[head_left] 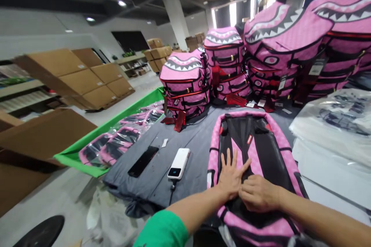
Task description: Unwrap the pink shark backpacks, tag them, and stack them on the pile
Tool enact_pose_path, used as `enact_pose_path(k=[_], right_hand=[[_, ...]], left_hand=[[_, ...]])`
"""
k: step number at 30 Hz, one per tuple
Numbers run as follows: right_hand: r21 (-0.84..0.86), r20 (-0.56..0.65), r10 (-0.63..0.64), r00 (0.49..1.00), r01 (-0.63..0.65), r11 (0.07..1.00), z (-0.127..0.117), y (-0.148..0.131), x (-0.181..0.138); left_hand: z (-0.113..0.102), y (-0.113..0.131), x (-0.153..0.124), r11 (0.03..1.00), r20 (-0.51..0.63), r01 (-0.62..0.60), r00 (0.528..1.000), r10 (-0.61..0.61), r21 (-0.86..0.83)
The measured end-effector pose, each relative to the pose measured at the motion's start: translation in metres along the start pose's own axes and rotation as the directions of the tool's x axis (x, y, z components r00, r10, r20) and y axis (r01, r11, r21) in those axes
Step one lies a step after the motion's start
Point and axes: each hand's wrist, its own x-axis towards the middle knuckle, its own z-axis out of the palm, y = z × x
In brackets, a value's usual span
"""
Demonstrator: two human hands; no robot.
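A pink and black backpack lies flat on the grey cloth-covered table, directly in front of me, its black panels and pink straps facing up. My left hand rests on it with fingers spread, pressing near the middle of the panel. Close beside it, my right hand is curled into a fist against the lower middle of the backpack. Whatever its fingers pinch, if anything, is hidden. A small red label shows above the hands.
Stacked pink shark-mouth backpacks line the table's back. To the left lie a white power bank with a cable and a black phone. A green bin holds bagged backpacks. Plastic bags and white sheets lie right.
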Motion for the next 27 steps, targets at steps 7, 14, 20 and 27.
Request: enact_pose_path(k=[7, 14, 20, 27], right_hand=[[-0.215, -0.122, 0.712, 0.691, -0.719, 0.661, -0.023, 0.076, -0.005], [-0.236, -0.017, 0.803, 0.595, -0.783, 0.575, 0.014, 0.078, -0.018], [-0.208, -0.053, 0.894, 0.445, -0.881, 0.426, -0.03, 0.122, -0.029], [-0.197, -0.162, 0.984, -0.071, -0.975, -0.103, -0.107, 0.198, -0.155]], left_hand=[[-0.018, 0.014, -0.043, 0.999, 0.13, -0.021, 0.991, 0.026, -0.039], [-0.059, -0.006, 0.036, 0.994, 0.026, -0.053, 0.998, 0.05, 0.098], [-0.018, -0.016, 0.073, 0.996, 0.053, 0.059, 0.997, -0.055, -0.068], [-0.006, -0.025, 0.067, 0.989, 0.039, 0.069, 0.997, -0.065, -0.128]])
